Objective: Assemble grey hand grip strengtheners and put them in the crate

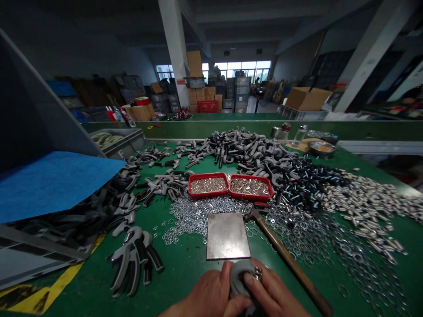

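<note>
Near the bottom edge, my left hand is closed around a grey curved tool part. My right hand grips the same part from the other side, its fingers beside a small shiny metal piece on it. The lower end of the part is hidden by my hands. Just beyond them lies a flat square metal plate. A hammer with a wooden handle rests to the right of the plate.
Two red trays hold small metal pins. Washers, rings and metal cylinders spread around. Grey-black parts are heaped behind; more lie left. A crate stands at the back left.
</note>
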Action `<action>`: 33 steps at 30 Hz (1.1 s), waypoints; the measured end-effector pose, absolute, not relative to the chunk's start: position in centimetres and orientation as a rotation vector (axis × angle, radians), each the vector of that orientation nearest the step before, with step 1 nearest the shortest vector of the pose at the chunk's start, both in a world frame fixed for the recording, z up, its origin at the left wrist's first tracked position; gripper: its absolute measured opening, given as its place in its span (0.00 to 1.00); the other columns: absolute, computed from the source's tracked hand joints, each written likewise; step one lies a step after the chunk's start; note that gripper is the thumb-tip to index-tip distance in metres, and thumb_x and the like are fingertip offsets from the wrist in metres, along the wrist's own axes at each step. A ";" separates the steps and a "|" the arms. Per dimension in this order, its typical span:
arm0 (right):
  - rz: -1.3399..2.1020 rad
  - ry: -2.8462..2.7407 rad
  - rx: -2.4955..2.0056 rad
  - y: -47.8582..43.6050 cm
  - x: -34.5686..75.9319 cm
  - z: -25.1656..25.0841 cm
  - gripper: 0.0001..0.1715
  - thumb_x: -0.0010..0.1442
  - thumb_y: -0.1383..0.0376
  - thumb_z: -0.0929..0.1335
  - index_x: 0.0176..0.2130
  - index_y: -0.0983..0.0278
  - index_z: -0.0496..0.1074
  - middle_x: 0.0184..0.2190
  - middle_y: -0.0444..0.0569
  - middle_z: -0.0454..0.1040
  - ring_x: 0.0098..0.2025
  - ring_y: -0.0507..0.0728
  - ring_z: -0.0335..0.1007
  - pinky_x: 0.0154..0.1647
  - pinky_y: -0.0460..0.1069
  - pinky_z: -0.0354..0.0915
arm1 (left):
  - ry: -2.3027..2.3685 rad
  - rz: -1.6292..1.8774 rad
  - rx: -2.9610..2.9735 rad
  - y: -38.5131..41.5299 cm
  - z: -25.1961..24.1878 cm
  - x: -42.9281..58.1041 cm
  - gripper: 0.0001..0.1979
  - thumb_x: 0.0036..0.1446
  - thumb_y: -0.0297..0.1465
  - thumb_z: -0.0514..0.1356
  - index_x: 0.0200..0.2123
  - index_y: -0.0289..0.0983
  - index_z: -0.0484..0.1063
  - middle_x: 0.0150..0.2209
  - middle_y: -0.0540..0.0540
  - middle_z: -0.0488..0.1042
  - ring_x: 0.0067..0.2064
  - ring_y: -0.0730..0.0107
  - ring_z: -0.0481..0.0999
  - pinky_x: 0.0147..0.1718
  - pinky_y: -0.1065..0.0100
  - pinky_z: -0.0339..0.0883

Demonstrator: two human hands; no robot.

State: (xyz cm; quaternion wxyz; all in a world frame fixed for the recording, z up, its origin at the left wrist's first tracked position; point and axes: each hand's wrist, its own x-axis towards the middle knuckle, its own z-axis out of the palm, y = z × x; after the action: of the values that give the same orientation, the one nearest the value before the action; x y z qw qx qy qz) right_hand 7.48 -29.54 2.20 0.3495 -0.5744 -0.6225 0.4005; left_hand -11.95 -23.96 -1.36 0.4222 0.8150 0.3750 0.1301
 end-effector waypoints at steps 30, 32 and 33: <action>0.055 -2.026 -2.106 -3.3 17.2 -1.9 0.13 0.66 0.60 0.69 0.46 0.66 0.73 0.47 0.50 0.75 0.49 0.59 0.73 0.50 0.59 0.70 | 1.066 0.014 2.882 3.0 2.0 3.3 0.04 0.61 0.23 0.61 0.38 0.31 0.77 0.42 0.40 0.80 0.49 0.57 0.78 0.54 0.52 0.66; 0.071 -1.986 -2.074 -3.5 17.6 -2.3 0.10 0.67 0.62 0.67 0.45 0.66 0.72 0.47 0.52 0.75 0.50 0.60 0.71 0.52 0.59 0.68 | 1.080 0.002 2.878 3.2 1.1 3.6 0.04 0.61 0.24 0.61 0.38 0.31 0.77 0.42 0.40 0.80 0.48 0.57 0.78 0.54 0.50 0.65; 0.083 -1.959 -2.055 -3.5 17.7 -2.4 0.09 0.67 0.64 0.66 0.44 0.67 0.72 0.47 0.54 0.75 0.50 0.61 0.71 0.52 0.58 0.67 | 1.081 0.007 2.876 3.2 0.9 3.5 0.05 0.61 0.23 0.61 0.38 0.30 0.77 0.41 0.38 0.80 0.48 0.55 0.78 0.55 0.49 0.64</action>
State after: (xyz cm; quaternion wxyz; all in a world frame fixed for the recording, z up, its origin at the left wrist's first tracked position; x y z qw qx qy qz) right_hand 17.74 -3.52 -2.37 0.1499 -0.7153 -0.6820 0.0290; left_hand 3.50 3.22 0.87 0.0344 0.9355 0.3516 0.0023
